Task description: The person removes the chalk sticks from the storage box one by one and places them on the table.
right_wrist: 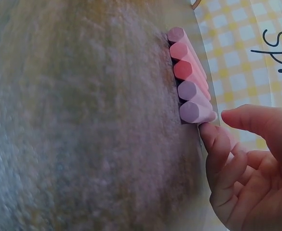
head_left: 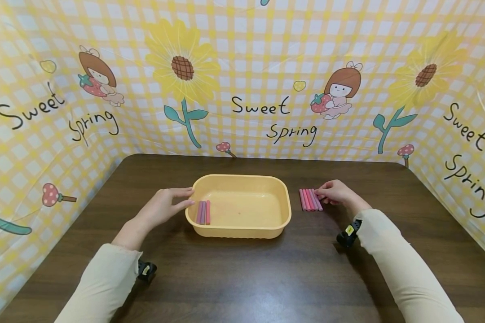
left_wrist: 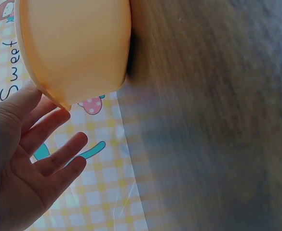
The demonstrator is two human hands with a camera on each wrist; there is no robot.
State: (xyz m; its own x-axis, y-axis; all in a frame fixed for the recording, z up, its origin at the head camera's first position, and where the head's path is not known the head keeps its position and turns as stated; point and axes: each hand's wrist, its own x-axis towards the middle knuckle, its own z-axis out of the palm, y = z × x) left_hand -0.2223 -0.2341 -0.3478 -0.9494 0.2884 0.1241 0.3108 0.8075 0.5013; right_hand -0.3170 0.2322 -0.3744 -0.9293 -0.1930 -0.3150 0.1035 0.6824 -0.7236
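Observation:
My left hand [head_left: 161, 206] is at the left end of a pale yellow plastic basin [head_left: 238, 231], its thumb and index finger pinching the rim. In the left wrist view, the thumb [left_wrist: 22, 102] lies along that rim while the other fingers stand off it. Three sticks [head_left: 204, 212], two purple and one red, lie side by side inside the basin. To the right of it, several hexagonal pink and purple sticks [head_left: 308, 200] form a row on the table. My right hand [head_left: 336, 192] reaches to the rightmost purple stick [right_wrist: 189, 112], index fingertip against it, thumb slightly apart.
The dark wooden table [head_left: 242, 278] carries the basin and the row of sticks. A yellow checked cloth [head_left: 250, 67] with printed flowers and figures rises behind the table and along both sides. A small black wrist camera [head_left: 147, 271] shows under the left cuff.

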